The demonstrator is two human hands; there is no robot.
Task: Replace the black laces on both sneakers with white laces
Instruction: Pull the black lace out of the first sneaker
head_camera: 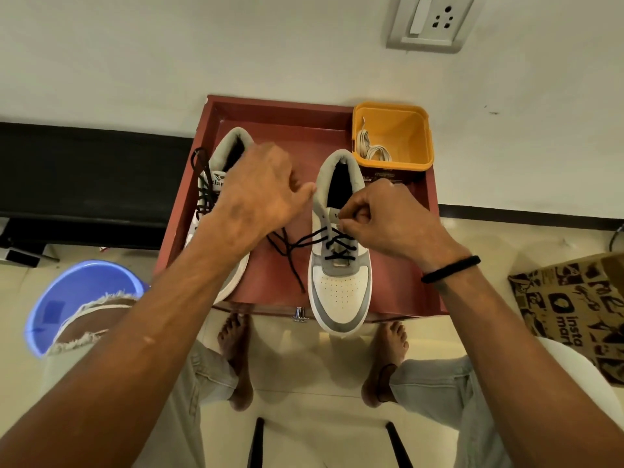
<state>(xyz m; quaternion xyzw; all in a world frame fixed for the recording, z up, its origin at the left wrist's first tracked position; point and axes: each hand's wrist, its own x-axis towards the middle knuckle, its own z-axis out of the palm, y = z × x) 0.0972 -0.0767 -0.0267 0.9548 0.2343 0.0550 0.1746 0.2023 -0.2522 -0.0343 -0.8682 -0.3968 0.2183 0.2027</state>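
The black lace (pixel 304 241) pinched by the right hand (pixel 388 221) is best drawn straight out while the loosely curled left hand (pixel 260 194) steadies the sneaker (pixel 341 282) near the tray's (pixel 270 109) front edge.

Two sneakers stand side by side on the tray (pixel 405 292) in front of you, toes toward you: the left sneaker (pixel 216 184) under your left hand (pixel 260 194), the right sneaker (pixel 339 292) beneath your right hand (pixel 385 221). Behind the right sneaker, in the tray's far right corner, sits a tub (pixel 405 136) holding coiled laces (pixel 371 148). A bucket (pixel 77 298) stands left of the tray, a printed bag (pixel 574 309) to its right.
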